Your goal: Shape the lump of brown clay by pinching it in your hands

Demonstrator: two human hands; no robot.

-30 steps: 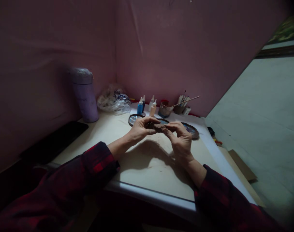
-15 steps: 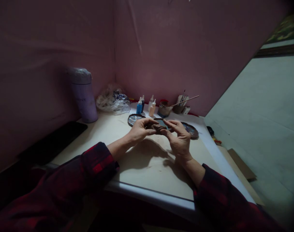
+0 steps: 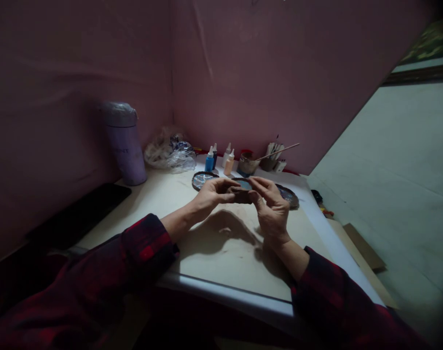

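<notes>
My left hand (image 3: 211, 195) and my right hand (image 3: 272, 210) hold a piece of dark brown clay (image 3: 241, 196) between them, above the table. Thumbs press on its near side while the fingers lie along the back; part of it is hidden by them. Just beyond the left hand lies a round, dark-rimmed piece with a blue and white surface (image 3: 204, 181). A similar blue piece (image 3: 244, 183) shows behind the clay, and a third, darker piece (image 3: 289, 196) is partly covered by the right hand.
Small dropper-tipped bottles, one blue (image 3: 209, 162) and one peach (image 3: 229, 164), stand at the back. Beside them are a jar (image 3: 247, 166) with a brush across it, a crumpled plastic bag (image 3: 170, 153) and a purple tumbler (image 3: 125, 148). A black flat object (image 3: 86, 211) lies left.
The brown clay has been turned in my hands and now shows a smoother, flatter side. My right fingers have shifted slightly; the left hand has hardly moved.
</notes>
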